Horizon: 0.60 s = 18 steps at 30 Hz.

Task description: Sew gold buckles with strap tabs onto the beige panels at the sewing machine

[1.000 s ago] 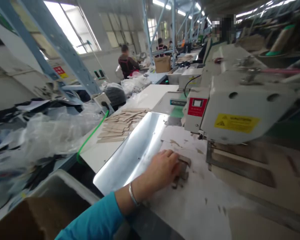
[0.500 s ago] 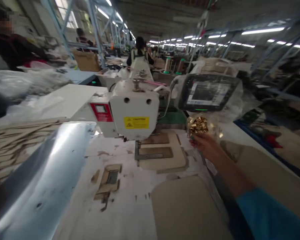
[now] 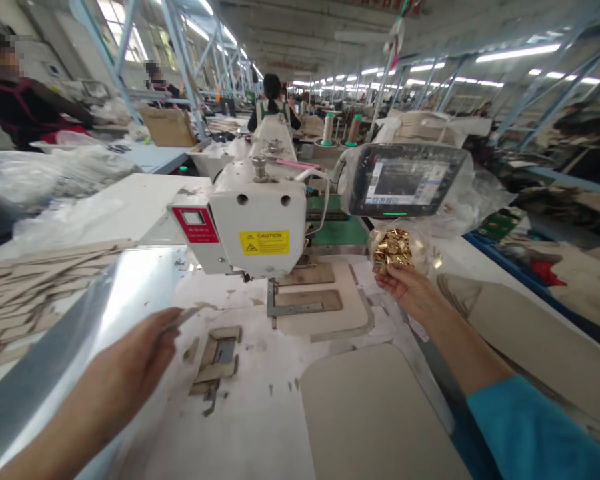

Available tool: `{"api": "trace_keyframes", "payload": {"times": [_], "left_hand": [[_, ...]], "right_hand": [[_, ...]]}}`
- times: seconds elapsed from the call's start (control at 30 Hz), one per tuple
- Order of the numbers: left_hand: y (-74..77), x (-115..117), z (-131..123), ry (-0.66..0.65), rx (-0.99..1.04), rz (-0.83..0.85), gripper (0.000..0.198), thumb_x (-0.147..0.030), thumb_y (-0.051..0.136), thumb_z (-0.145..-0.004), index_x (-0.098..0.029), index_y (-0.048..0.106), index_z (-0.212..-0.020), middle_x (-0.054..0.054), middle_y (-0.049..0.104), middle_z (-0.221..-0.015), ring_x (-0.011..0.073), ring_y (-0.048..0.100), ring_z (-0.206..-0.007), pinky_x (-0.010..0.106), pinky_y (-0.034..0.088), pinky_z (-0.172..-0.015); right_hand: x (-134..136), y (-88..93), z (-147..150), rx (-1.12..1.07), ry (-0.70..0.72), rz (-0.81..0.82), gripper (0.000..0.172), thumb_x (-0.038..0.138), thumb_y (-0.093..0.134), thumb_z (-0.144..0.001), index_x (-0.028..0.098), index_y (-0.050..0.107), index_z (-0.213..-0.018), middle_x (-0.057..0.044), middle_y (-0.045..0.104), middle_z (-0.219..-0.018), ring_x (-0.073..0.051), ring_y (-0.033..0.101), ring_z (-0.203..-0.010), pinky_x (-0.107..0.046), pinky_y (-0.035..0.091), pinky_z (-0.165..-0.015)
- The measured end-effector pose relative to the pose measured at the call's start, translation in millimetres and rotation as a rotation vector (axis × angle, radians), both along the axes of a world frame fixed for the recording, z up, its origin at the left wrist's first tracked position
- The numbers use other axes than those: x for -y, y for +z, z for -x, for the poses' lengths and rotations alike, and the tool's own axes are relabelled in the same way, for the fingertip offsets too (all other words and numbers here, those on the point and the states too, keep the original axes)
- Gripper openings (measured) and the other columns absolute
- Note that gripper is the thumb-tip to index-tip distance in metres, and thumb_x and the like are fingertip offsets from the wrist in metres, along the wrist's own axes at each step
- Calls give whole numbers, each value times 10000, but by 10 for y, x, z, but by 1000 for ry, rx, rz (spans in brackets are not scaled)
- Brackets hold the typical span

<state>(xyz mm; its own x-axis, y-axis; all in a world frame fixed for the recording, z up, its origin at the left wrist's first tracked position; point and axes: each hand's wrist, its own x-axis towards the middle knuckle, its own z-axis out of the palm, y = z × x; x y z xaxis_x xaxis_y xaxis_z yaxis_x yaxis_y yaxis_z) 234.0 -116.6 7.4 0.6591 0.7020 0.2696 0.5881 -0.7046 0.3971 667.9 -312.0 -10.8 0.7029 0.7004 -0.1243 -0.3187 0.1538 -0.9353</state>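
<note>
My right hand [image 3: 410, 290] reaches out to the right of the sewing machine [image 3: 253, 223] and its fingers are closed on a clear bag of gold metal pieces [image 3: 394, 248]. My left hand [image 3: 130, 370] is raised over the white work surface [image 3: 240, 413], pinching a thin tan strip [image 3: 185, 315]. Just right of that hand a small tan template with a dark slot [image 3: 219, 357] lies flat. A larger tan template frame [image 3: 320, 303] sits under the machine's needle.
A touch screen [image 3: 405, 180] wrapped in plastic stands behind the bag. A stack of tan strips [image 3: 35, 280] and a shiny metal sheet [image 3: 80, 327] lie at the left. A beige pad [image 3: 375, 413] covers the near table. Other people work at benches behind.
The view swung from left to right. My left hand left the small template and now holds a strip in the air. My right hand came in and took the bag of gold pieces.
</note>
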Motion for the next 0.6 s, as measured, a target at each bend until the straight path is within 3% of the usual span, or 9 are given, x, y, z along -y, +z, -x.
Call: {"api": "trace_keyframes", "payload": {"times": [0.1,0.23,0.33,0.4,0.47,0.6], "left_hand": [[6,397,-524,-162,-79,8,285,-365,364,-953,-248,481,-1185,36,717,-981,226,712,-797,328,567,-685],[24,765,-1083,-364,-117,71,274,-259,312,-953,-208,482,-1162,46,713,-857,234,717,-750,335,559,-660],[13,871,-1245,-409,-122,120,270,-250,308,-959,-196,475,-1164,56,711,-871,243,720,-781,347,558,-677],[-1,896,-1290,-416,-125,144,266,-246,311,-959,-190,476,-1160,62,709,-873,245,718,-791,350,556,-689],[-12,908,-1315,-419,-127,162,265,-241,314,-959,-189,478,-1160,64,708,-873,246,716,-794,353,552,-695],[-14,916,-1327,-402,-131,186,259,-243,324,-956,-193,483,-1154,56,703,-852,244,713,-774,345,540,-675]], "right_hand": [[19,-13,59,14,28,38,293,310,833,-625,199,642,-818,13,656,-699,-106,612,-605,-216,517,-553],[100,-144,-44,155,-6,180,330,399,801,-620,198,563,-731,41,563,-598,-80,483,-454,-172,288,-362],[162,-214,-144,636,38,386,237,394,717,-720,192,593,-724,27,561,-574,-103,483,-462,-208,328,-418],[168,-191,-145,1113,113,551,148,320,620,-822,183,676,-831,-28,651,-700,-157,599,-625,-254,434,-568],[133,-115,-84,1502,233,726,222,249,516,-900,190,708,-995,-75,699,-881,-202,650,-807,-286,456,-692],[-9,51,84,1856,458,1028,286,200,423,-949,176,690,-1050,-99,689,-948,-230,668,-825,-281,427,-627]]}}
